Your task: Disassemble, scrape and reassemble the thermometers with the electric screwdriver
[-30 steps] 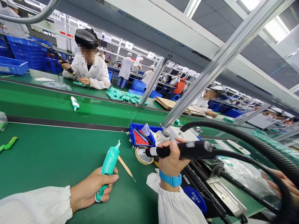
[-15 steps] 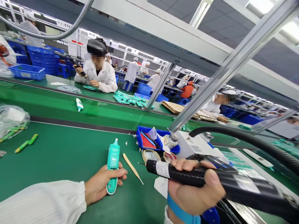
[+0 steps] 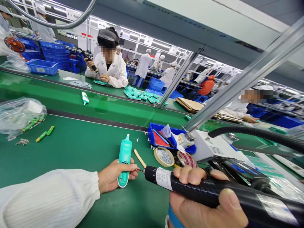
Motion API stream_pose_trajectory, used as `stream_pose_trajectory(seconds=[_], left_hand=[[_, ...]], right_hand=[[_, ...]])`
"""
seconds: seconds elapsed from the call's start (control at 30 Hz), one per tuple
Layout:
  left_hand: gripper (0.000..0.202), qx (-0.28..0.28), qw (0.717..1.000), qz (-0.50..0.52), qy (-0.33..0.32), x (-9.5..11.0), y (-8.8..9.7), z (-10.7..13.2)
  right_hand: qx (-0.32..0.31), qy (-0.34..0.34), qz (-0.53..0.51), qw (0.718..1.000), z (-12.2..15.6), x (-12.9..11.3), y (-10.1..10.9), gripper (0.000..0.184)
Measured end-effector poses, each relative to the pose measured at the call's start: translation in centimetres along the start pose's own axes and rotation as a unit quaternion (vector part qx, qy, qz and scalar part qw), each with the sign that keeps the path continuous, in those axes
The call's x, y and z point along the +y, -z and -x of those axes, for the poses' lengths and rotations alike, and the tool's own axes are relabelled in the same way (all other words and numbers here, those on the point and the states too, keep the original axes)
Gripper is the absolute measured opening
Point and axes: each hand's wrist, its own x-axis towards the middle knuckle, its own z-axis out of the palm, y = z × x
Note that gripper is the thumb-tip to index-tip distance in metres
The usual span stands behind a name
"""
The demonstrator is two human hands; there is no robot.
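Observation:
My left hand is closed around the lower end of a teal device that lies on the green table, its white tip pointing away from me. My right hand grips a black electric screwdriver with a white label. The screwdriver's thin bit points left and nearly touches the teal device beside my left fingers. A thick black hose arches away from the tool to the right.
A wooden stick, a tape-ring dish of screws and a blue parts tray lie just behind. A plastic bag and green pieces sit at left. Another teal device rides the conveyor. Other workers sit opposite.
My right hand has brought the screwdriver down and left, so that its bit now reaches the teal device. My left hand has laid the device flatter on the table.

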Motion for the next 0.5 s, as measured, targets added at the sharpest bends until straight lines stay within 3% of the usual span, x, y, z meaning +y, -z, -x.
stream_pose_trajectory(seconds=[0.3,0.5], left_hand=[[0.032,0.025,1.0,-0.008,-0.001,-0.23,0.2,-0.27],[0.032,0.009,1.0,-0.011,-0.005,-0.12,0.23,-0.29]], right_hand=[[-0.015,-0.002,-0.015,1.0,0.16,0.17,0.5,0.019],[-0.034,0.012,-0.015,0.999,0.24,0.49,0.68,0.021]])
